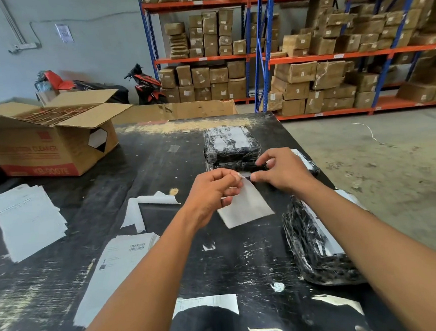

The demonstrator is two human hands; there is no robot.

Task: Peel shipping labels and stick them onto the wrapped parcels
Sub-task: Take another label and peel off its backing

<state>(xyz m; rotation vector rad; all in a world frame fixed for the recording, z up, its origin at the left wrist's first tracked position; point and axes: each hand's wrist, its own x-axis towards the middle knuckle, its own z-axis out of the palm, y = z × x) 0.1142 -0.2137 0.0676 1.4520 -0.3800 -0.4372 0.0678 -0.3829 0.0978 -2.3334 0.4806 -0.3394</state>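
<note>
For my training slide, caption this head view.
Both hands peel a label above the table.

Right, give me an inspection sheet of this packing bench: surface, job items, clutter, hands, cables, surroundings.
Surface: black table, scuffed and scratched, with tape scraps.
Job's things: shipping label held above the table; stack of wrapped parcels behind the hands, top one labelled; another wrapped parcel at the right edge; label stack near left.
Clutter: peeled backing sheets; paper pile far left; open carton.
Hands: left hand and right hand both pinch the label's top edge.
Cables: a thin white cord on the floor.
Surroundings: shelving full of brown boxes; a scooter by the wall.
</note>
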